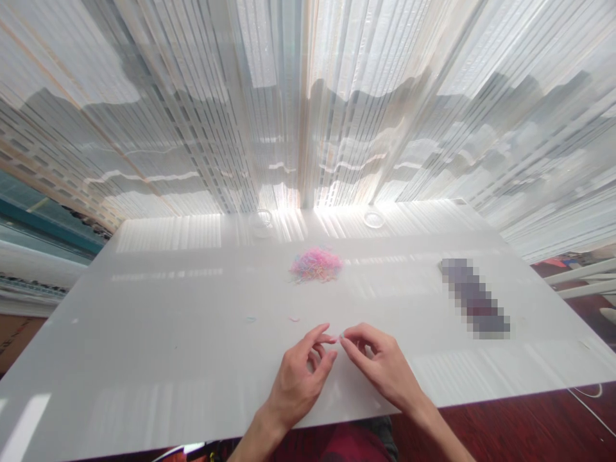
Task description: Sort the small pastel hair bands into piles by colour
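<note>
Over the near part of the white table, my two hands meet nearly fingertip to fingertip. My right hand is closed in a pinch of thumb and index finger on a tiny pinkish band, which looks like a small rubber band. My left hand has its fingers curved and apart, with the thumb clear of them; one fingertip is at the band. Whether the band loops over that finger is too small to tell. A pile of thin pastel rubber bands lies beyond the hands. A loose pink band and a bluish band lie nearer.
The white table reaches to a sheer striped curtain. Two clear round dishes or lids, left and right, stand at its far edge. A pixelated dark oblong lies at right. Reddish floor shows below.
</note>
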{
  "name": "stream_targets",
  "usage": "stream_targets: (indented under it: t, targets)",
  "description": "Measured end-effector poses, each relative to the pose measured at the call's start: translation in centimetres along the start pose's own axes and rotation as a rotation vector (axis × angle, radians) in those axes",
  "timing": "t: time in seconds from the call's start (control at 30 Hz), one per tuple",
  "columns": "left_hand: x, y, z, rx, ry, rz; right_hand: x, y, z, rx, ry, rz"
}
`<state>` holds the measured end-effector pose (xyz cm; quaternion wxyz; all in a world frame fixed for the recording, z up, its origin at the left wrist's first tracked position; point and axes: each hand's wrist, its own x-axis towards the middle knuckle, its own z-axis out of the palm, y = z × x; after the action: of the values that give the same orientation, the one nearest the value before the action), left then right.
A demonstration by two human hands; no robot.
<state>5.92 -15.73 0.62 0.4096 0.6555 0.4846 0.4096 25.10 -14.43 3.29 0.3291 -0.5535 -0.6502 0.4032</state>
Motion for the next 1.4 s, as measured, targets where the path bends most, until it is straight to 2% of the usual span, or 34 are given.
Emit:
stream_targets:
  t: [0.13,0.23,0.47,0.67,0.97,1.2,1.4]
  targets:
    - [0.0,-0.1,0.1,0.053,0.019,0.05,-0.8,0.4,0.4,-0.047,0.0,-0.112]
    - [0.0,0.0,-0.2,0.093,0.04,0.068,-0.9,0.6,0.7,-0.03,0.01,-0.126]
    - [-0.1,0.2,-0.4,0.096,0.053,0.011,-1.1,1.3,1.9,0.003,0.103,-0.16]
    - [0.0,0.4,-0.6,0.069,0.052,-0.038,-1.4,1.5,1.8,-0.015,0.177,-0.164]
    - [-0.6,0.3,-1.7,0.072,0.066,-0.099,-1.2,1.5,1.6,-0.019,0.18,-0.177]
    - [-0.8,0.1,-1.9,0.136,0.012,-0.044,-1.4,1.7,1.9,-0.027,0.163,-0.21]
    - [-0.8,0.2,-3.0,0.365,-0.078,0.179,-1.3,1.9,2.0,-0.038,0.143,-0.22]
